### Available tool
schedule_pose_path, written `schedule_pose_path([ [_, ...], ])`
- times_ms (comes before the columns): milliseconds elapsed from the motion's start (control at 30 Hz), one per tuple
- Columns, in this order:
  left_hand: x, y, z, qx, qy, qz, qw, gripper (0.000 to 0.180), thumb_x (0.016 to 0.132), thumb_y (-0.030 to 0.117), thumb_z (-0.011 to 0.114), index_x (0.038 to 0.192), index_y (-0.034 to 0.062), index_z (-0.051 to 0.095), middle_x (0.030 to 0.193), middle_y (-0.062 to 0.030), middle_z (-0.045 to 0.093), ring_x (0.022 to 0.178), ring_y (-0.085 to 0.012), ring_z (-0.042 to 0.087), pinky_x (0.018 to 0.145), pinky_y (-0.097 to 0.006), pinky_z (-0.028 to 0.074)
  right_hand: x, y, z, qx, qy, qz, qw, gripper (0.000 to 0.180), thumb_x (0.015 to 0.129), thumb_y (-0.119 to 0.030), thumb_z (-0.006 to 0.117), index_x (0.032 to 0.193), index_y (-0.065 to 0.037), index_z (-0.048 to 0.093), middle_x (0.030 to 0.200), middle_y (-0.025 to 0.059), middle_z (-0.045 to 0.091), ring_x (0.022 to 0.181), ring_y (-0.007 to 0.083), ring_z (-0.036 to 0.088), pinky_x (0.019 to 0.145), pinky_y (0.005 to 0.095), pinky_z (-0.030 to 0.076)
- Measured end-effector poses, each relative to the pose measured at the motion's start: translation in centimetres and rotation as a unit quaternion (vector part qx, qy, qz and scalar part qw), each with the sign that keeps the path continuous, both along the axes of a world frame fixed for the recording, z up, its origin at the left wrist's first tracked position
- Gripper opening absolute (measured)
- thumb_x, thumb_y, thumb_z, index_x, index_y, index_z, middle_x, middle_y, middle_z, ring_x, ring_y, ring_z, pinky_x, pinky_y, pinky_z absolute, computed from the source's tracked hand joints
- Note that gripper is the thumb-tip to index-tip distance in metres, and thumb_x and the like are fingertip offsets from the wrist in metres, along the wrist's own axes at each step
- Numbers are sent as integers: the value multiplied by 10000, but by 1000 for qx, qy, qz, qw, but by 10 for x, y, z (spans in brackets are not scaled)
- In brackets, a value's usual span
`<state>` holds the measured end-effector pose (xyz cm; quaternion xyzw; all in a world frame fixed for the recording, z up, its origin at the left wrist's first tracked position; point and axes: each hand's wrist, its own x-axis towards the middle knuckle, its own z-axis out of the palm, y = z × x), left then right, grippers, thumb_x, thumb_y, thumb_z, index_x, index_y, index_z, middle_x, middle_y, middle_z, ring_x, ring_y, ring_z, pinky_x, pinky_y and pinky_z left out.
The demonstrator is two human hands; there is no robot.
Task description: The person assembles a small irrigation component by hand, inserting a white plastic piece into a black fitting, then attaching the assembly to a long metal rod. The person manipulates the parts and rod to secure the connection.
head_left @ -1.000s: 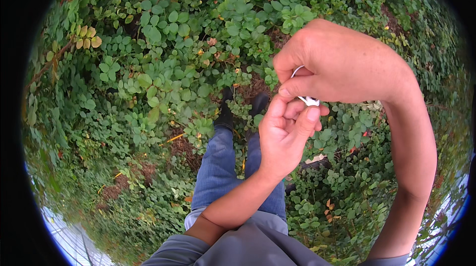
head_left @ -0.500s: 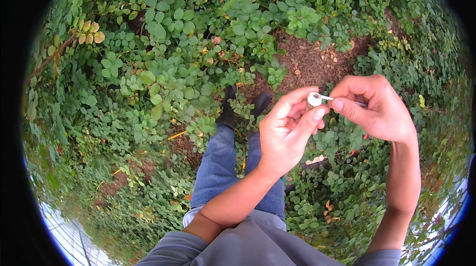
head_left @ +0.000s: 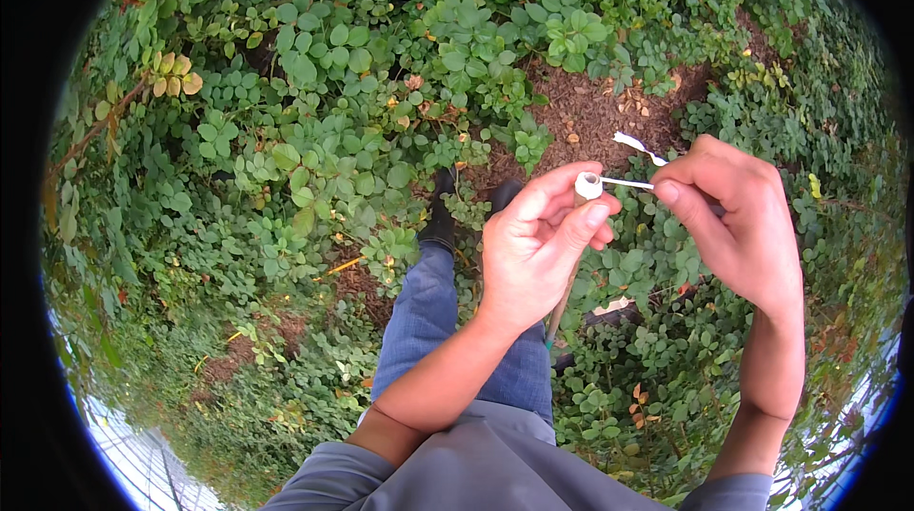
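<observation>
White tape roll, blue jeans, grey shirt, green leaves, brown soil.

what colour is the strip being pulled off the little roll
White. In the head view the strip runs from the small white roll in the left hand to the right hand.

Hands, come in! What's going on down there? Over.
Left hand pinching small white roll atop a stick. Right hand pulling its white strip sideways. Nothing between the hands.

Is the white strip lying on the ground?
No, the white strip is stretched in the air between the right hand and the small white roll held by the left hand.
</observation>
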<state>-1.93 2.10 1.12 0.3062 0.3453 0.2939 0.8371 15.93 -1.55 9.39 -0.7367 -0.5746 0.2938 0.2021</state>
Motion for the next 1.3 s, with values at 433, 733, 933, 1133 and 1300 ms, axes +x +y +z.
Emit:
schedule_pose_path([
  [433, 2, -3, 1, 55, 3, -13, 998, 342, 925, -9, 605, 1260, -6, 533, 1018, -105, 683, 881, -127, 655, 763, -254, 543, -35, 5, 22, 24, 78, 12, 997, 103, 722, 49, 681, 791, -21, 651, 607, 34, 484, 471, 144, 447, 417, 291, 313],
  [733, -3, 0, 7, 111, 46, -6, 993, 382, 878, -76, 597, 1250, -6, 553, 1061, -65, 677, 974, -121, 646, 856, -256, 518, -54, 15, 14, 17, 60, 94, 994, 142, 735, 35, 652, 867, -11, 630, 762, 109, 595, 558, 268, 576, 470, 349, 452],
  [933, -5, -4, 6, 141, 127, -51, 981, 352, 853, -66, 632, 1193, 5, 574, 1037, -46, 676, 948, -89, 623, 818, -250, 507, -60, 25, 12, 25, 1, 146, 989, 94, 721, -14, 653, 791, -5, 591, 769, 111, 588, 566, 277, 587, 451, 363, 463],
  [1133, 1, -11, 6, 103, 83, 11, 991, 242, 877, -38, 651, 1091, 13, 551, 1048, -65, 666, 909, -87, 628, 791, -250, 521, -31, 77, 5, -104, 20, 268, 958, 79, 700, -51, 648, 718, 15, 608, 677, 147, 589, 626, 334, 608, 554, 428, 479],
  [1300, 7, -10, 13, -75, -41, 40, 996, 401, 893, -11, 651, 1217, 1, 416, 1023, -154, 677, 891, -163, 668, 808, -287, 561, -2, 105, -12, -238, 141, 270, 922, 176, 779, -147, 711, 749, 8, 632, 641, 102, 606, 595, 168, 585, 538, 334, 434],
])
